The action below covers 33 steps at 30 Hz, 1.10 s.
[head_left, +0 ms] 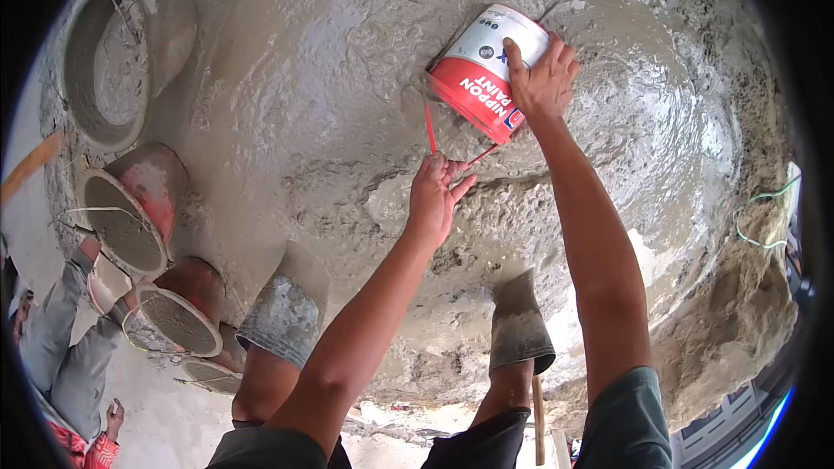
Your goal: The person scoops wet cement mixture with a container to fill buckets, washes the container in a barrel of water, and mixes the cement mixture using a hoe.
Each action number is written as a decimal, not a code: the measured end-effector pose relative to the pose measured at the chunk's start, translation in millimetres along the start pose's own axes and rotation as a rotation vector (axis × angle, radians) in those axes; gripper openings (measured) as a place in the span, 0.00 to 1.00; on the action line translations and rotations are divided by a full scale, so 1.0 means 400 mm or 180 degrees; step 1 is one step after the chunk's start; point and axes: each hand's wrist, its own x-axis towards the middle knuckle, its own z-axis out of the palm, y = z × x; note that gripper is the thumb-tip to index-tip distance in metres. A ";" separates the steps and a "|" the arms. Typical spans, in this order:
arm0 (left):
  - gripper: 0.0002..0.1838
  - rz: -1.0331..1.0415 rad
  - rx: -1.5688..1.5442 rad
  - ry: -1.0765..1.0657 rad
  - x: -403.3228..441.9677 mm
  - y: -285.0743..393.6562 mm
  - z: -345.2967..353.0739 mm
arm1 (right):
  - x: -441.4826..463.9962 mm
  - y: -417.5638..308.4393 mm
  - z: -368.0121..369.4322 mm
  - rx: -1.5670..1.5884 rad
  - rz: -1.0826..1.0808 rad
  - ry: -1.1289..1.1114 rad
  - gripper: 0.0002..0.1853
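A red and white paint bucket (pixel 486 65) lies tilted on its side in wet grey mortar (pixel 347 95), its red rim end toward me. My right hand (pixel 545 80) grips the bucket's side near the far end, thumb on the white part of the label. With my left hand (pixel 437 195) I pinch the bucket's thin red handle (pixel 430 128), pulled out toward me. How much the bucket contains is hidden. My legs stand in the mortar, in wet boots or coverings (pixel 519 321).
Several mortar-smeared buckets line the left edge, including a large grey one (pixel 104 65) and red ones (pixel 126 217) holding mortar. Another person's legs (pixel 65 339) are at lower left. A rough dried bank (pixel 738 321) borders the right, with a green cord (pixel 756 200).
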 end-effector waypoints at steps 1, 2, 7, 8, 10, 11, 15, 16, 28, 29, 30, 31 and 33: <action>0.10 -0.0011 -0.0006 0.0074 -0.033 0.003 -0.050 | -0.063 -0.018 0.014 -0.0021 -0.0019 -0.0027 0.45; 0.10 -0.0081 -0.0085 0.0075 -0.063 0.000 -0.110 | -0.114 -0.028 0.026 0.0001 -0.0013 -0.0124 0.45; 0.09 -0.0334 -0.0340 0.0337 -0.240 -0.058 -0.311 | -0.356 -0.052 0.065 0.0305 -0.0137 -0.0594 0.44; 0.10 -0.0327 -0.0291 0.0405 -0.271 -0.068 -0.316 | -0.397 -0.032 0.081 0.0378 -0.0225 -0.0713 0.44; 0.11 -0.0162 0.0191 0.0550 -0.355 -0.077 -0.274 | -0.450 -0.029 0.070 0.0434 -0.0285 -0.1162 0.45; 0.11 -0.0093 0.0508 0.0636 -0.405 -0.070 -0.246 | -0.454 -0.037 0.050 0.0494 -0.0180 -0.1457 0.45; 0.16 -0.0111 0.1445 0.0586 -0.532 0.007 -0.102 | -0.450 0.015 0.060 0.1027 0.0780 -0.1864 0.46; 0.17 0.0167 0.1831 0.0507 -0.584 0.034 -0.053 | -0.459 0.037 0.045 0.0741 0.0688 -0.1922 0.43; 0.18 0.1682 0.3922 0.0237 -0.776 0.560 0.189 | -0.704 0.020 -0.390 0.3757 0.1737 -0.2515 0.23; 0.18 0.1708 0.3852 0.0251 -0.787 0.603 0.211 | -0.707 -0.020 -0.401 0.3783 0.1738 -0.2496 0.26; 0.18 0.2164 0.4058 0.0197 -0.775 0.625 0.208 | -0.702 -0.072 -0.395 0.4163 0.1562 -0.2424 0.27; 0.19 0.2634 0.4263 0.0180 -0.762 0.648 0.204 | -0.692 -0.145 -0.402 0.4250 0.1522 -0.2391 0.26; 0.18 0.2636 0.4016 0.0202 -0.766 0.737 0.240 | -0.659 -0.324 -0.444 0.4432 0.1457 -0.2281 0.24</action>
